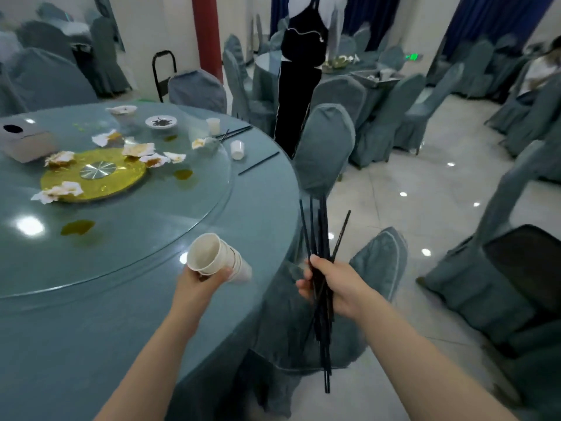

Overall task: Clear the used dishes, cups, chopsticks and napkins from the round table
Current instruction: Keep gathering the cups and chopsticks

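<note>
Table [127, 323]: a round table draped in blue-grey cloth is seen at the left, topped by a glass turntable [182, 208] with a gold disc [121, 180] at its centre; brownish spills are spread over the glass.
Chairs: a covered chair [323, 150] is drawn up at the table's right edge, with another [379, 262] just beside the hands.
Tissue box [25, 142]: set on the turntable's far left.
Napkins [138, 149]: crumpled, stained pieces are scattered around the gold disc.
Left hand [198, 284]: a stack of paper cups [217, 258] is gripped on its side, mouth turned toward the camera, over the table's near edge.
Right hand [334, 288]: a bundle of black chopsticks [321, 268] is clenched upright, just off the table.
Small plate [161, 122]: left at the far side, holding dark scraps.
Loose cups: one [237, 149] is tipped over near the far rim, another [213, 126] stands beyond it.
Loose chopsticks [258, 163]: left lying on the cloth near the tipped cup.
</note>
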`<state>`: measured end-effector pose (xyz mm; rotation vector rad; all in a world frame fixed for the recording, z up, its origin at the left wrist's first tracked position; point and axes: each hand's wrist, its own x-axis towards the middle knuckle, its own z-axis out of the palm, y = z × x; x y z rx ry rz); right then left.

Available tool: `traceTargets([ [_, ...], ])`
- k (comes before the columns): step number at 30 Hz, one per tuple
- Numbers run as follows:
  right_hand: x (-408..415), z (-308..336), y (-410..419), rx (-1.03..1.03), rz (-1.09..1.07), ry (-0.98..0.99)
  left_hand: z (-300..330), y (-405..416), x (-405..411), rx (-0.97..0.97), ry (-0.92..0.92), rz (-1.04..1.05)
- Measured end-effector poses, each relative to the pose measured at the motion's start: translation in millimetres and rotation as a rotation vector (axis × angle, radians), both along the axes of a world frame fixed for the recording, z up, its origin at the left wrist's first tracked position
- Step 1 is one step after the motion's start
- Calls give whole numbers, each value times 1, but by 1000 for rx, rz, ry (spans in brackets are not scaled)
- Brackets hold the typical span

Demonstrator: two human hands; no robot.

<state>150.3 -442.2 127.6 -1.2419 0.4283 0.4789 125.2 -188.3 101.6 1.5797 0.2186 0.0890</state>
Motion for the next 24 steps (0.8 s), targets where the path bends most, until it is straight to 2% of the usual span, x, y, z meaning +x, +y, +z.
traceTargets([
  [9,-13,65,-198,-181,-37,-238,22,-172,28,-244,-60,61],
  [17,7,69,-323,-284,-97,-200,32,-271,64,-310,-34,36],
  [24,99,62,-374,-357,-40,-192,22,-324,155,-311,-26,55],
])
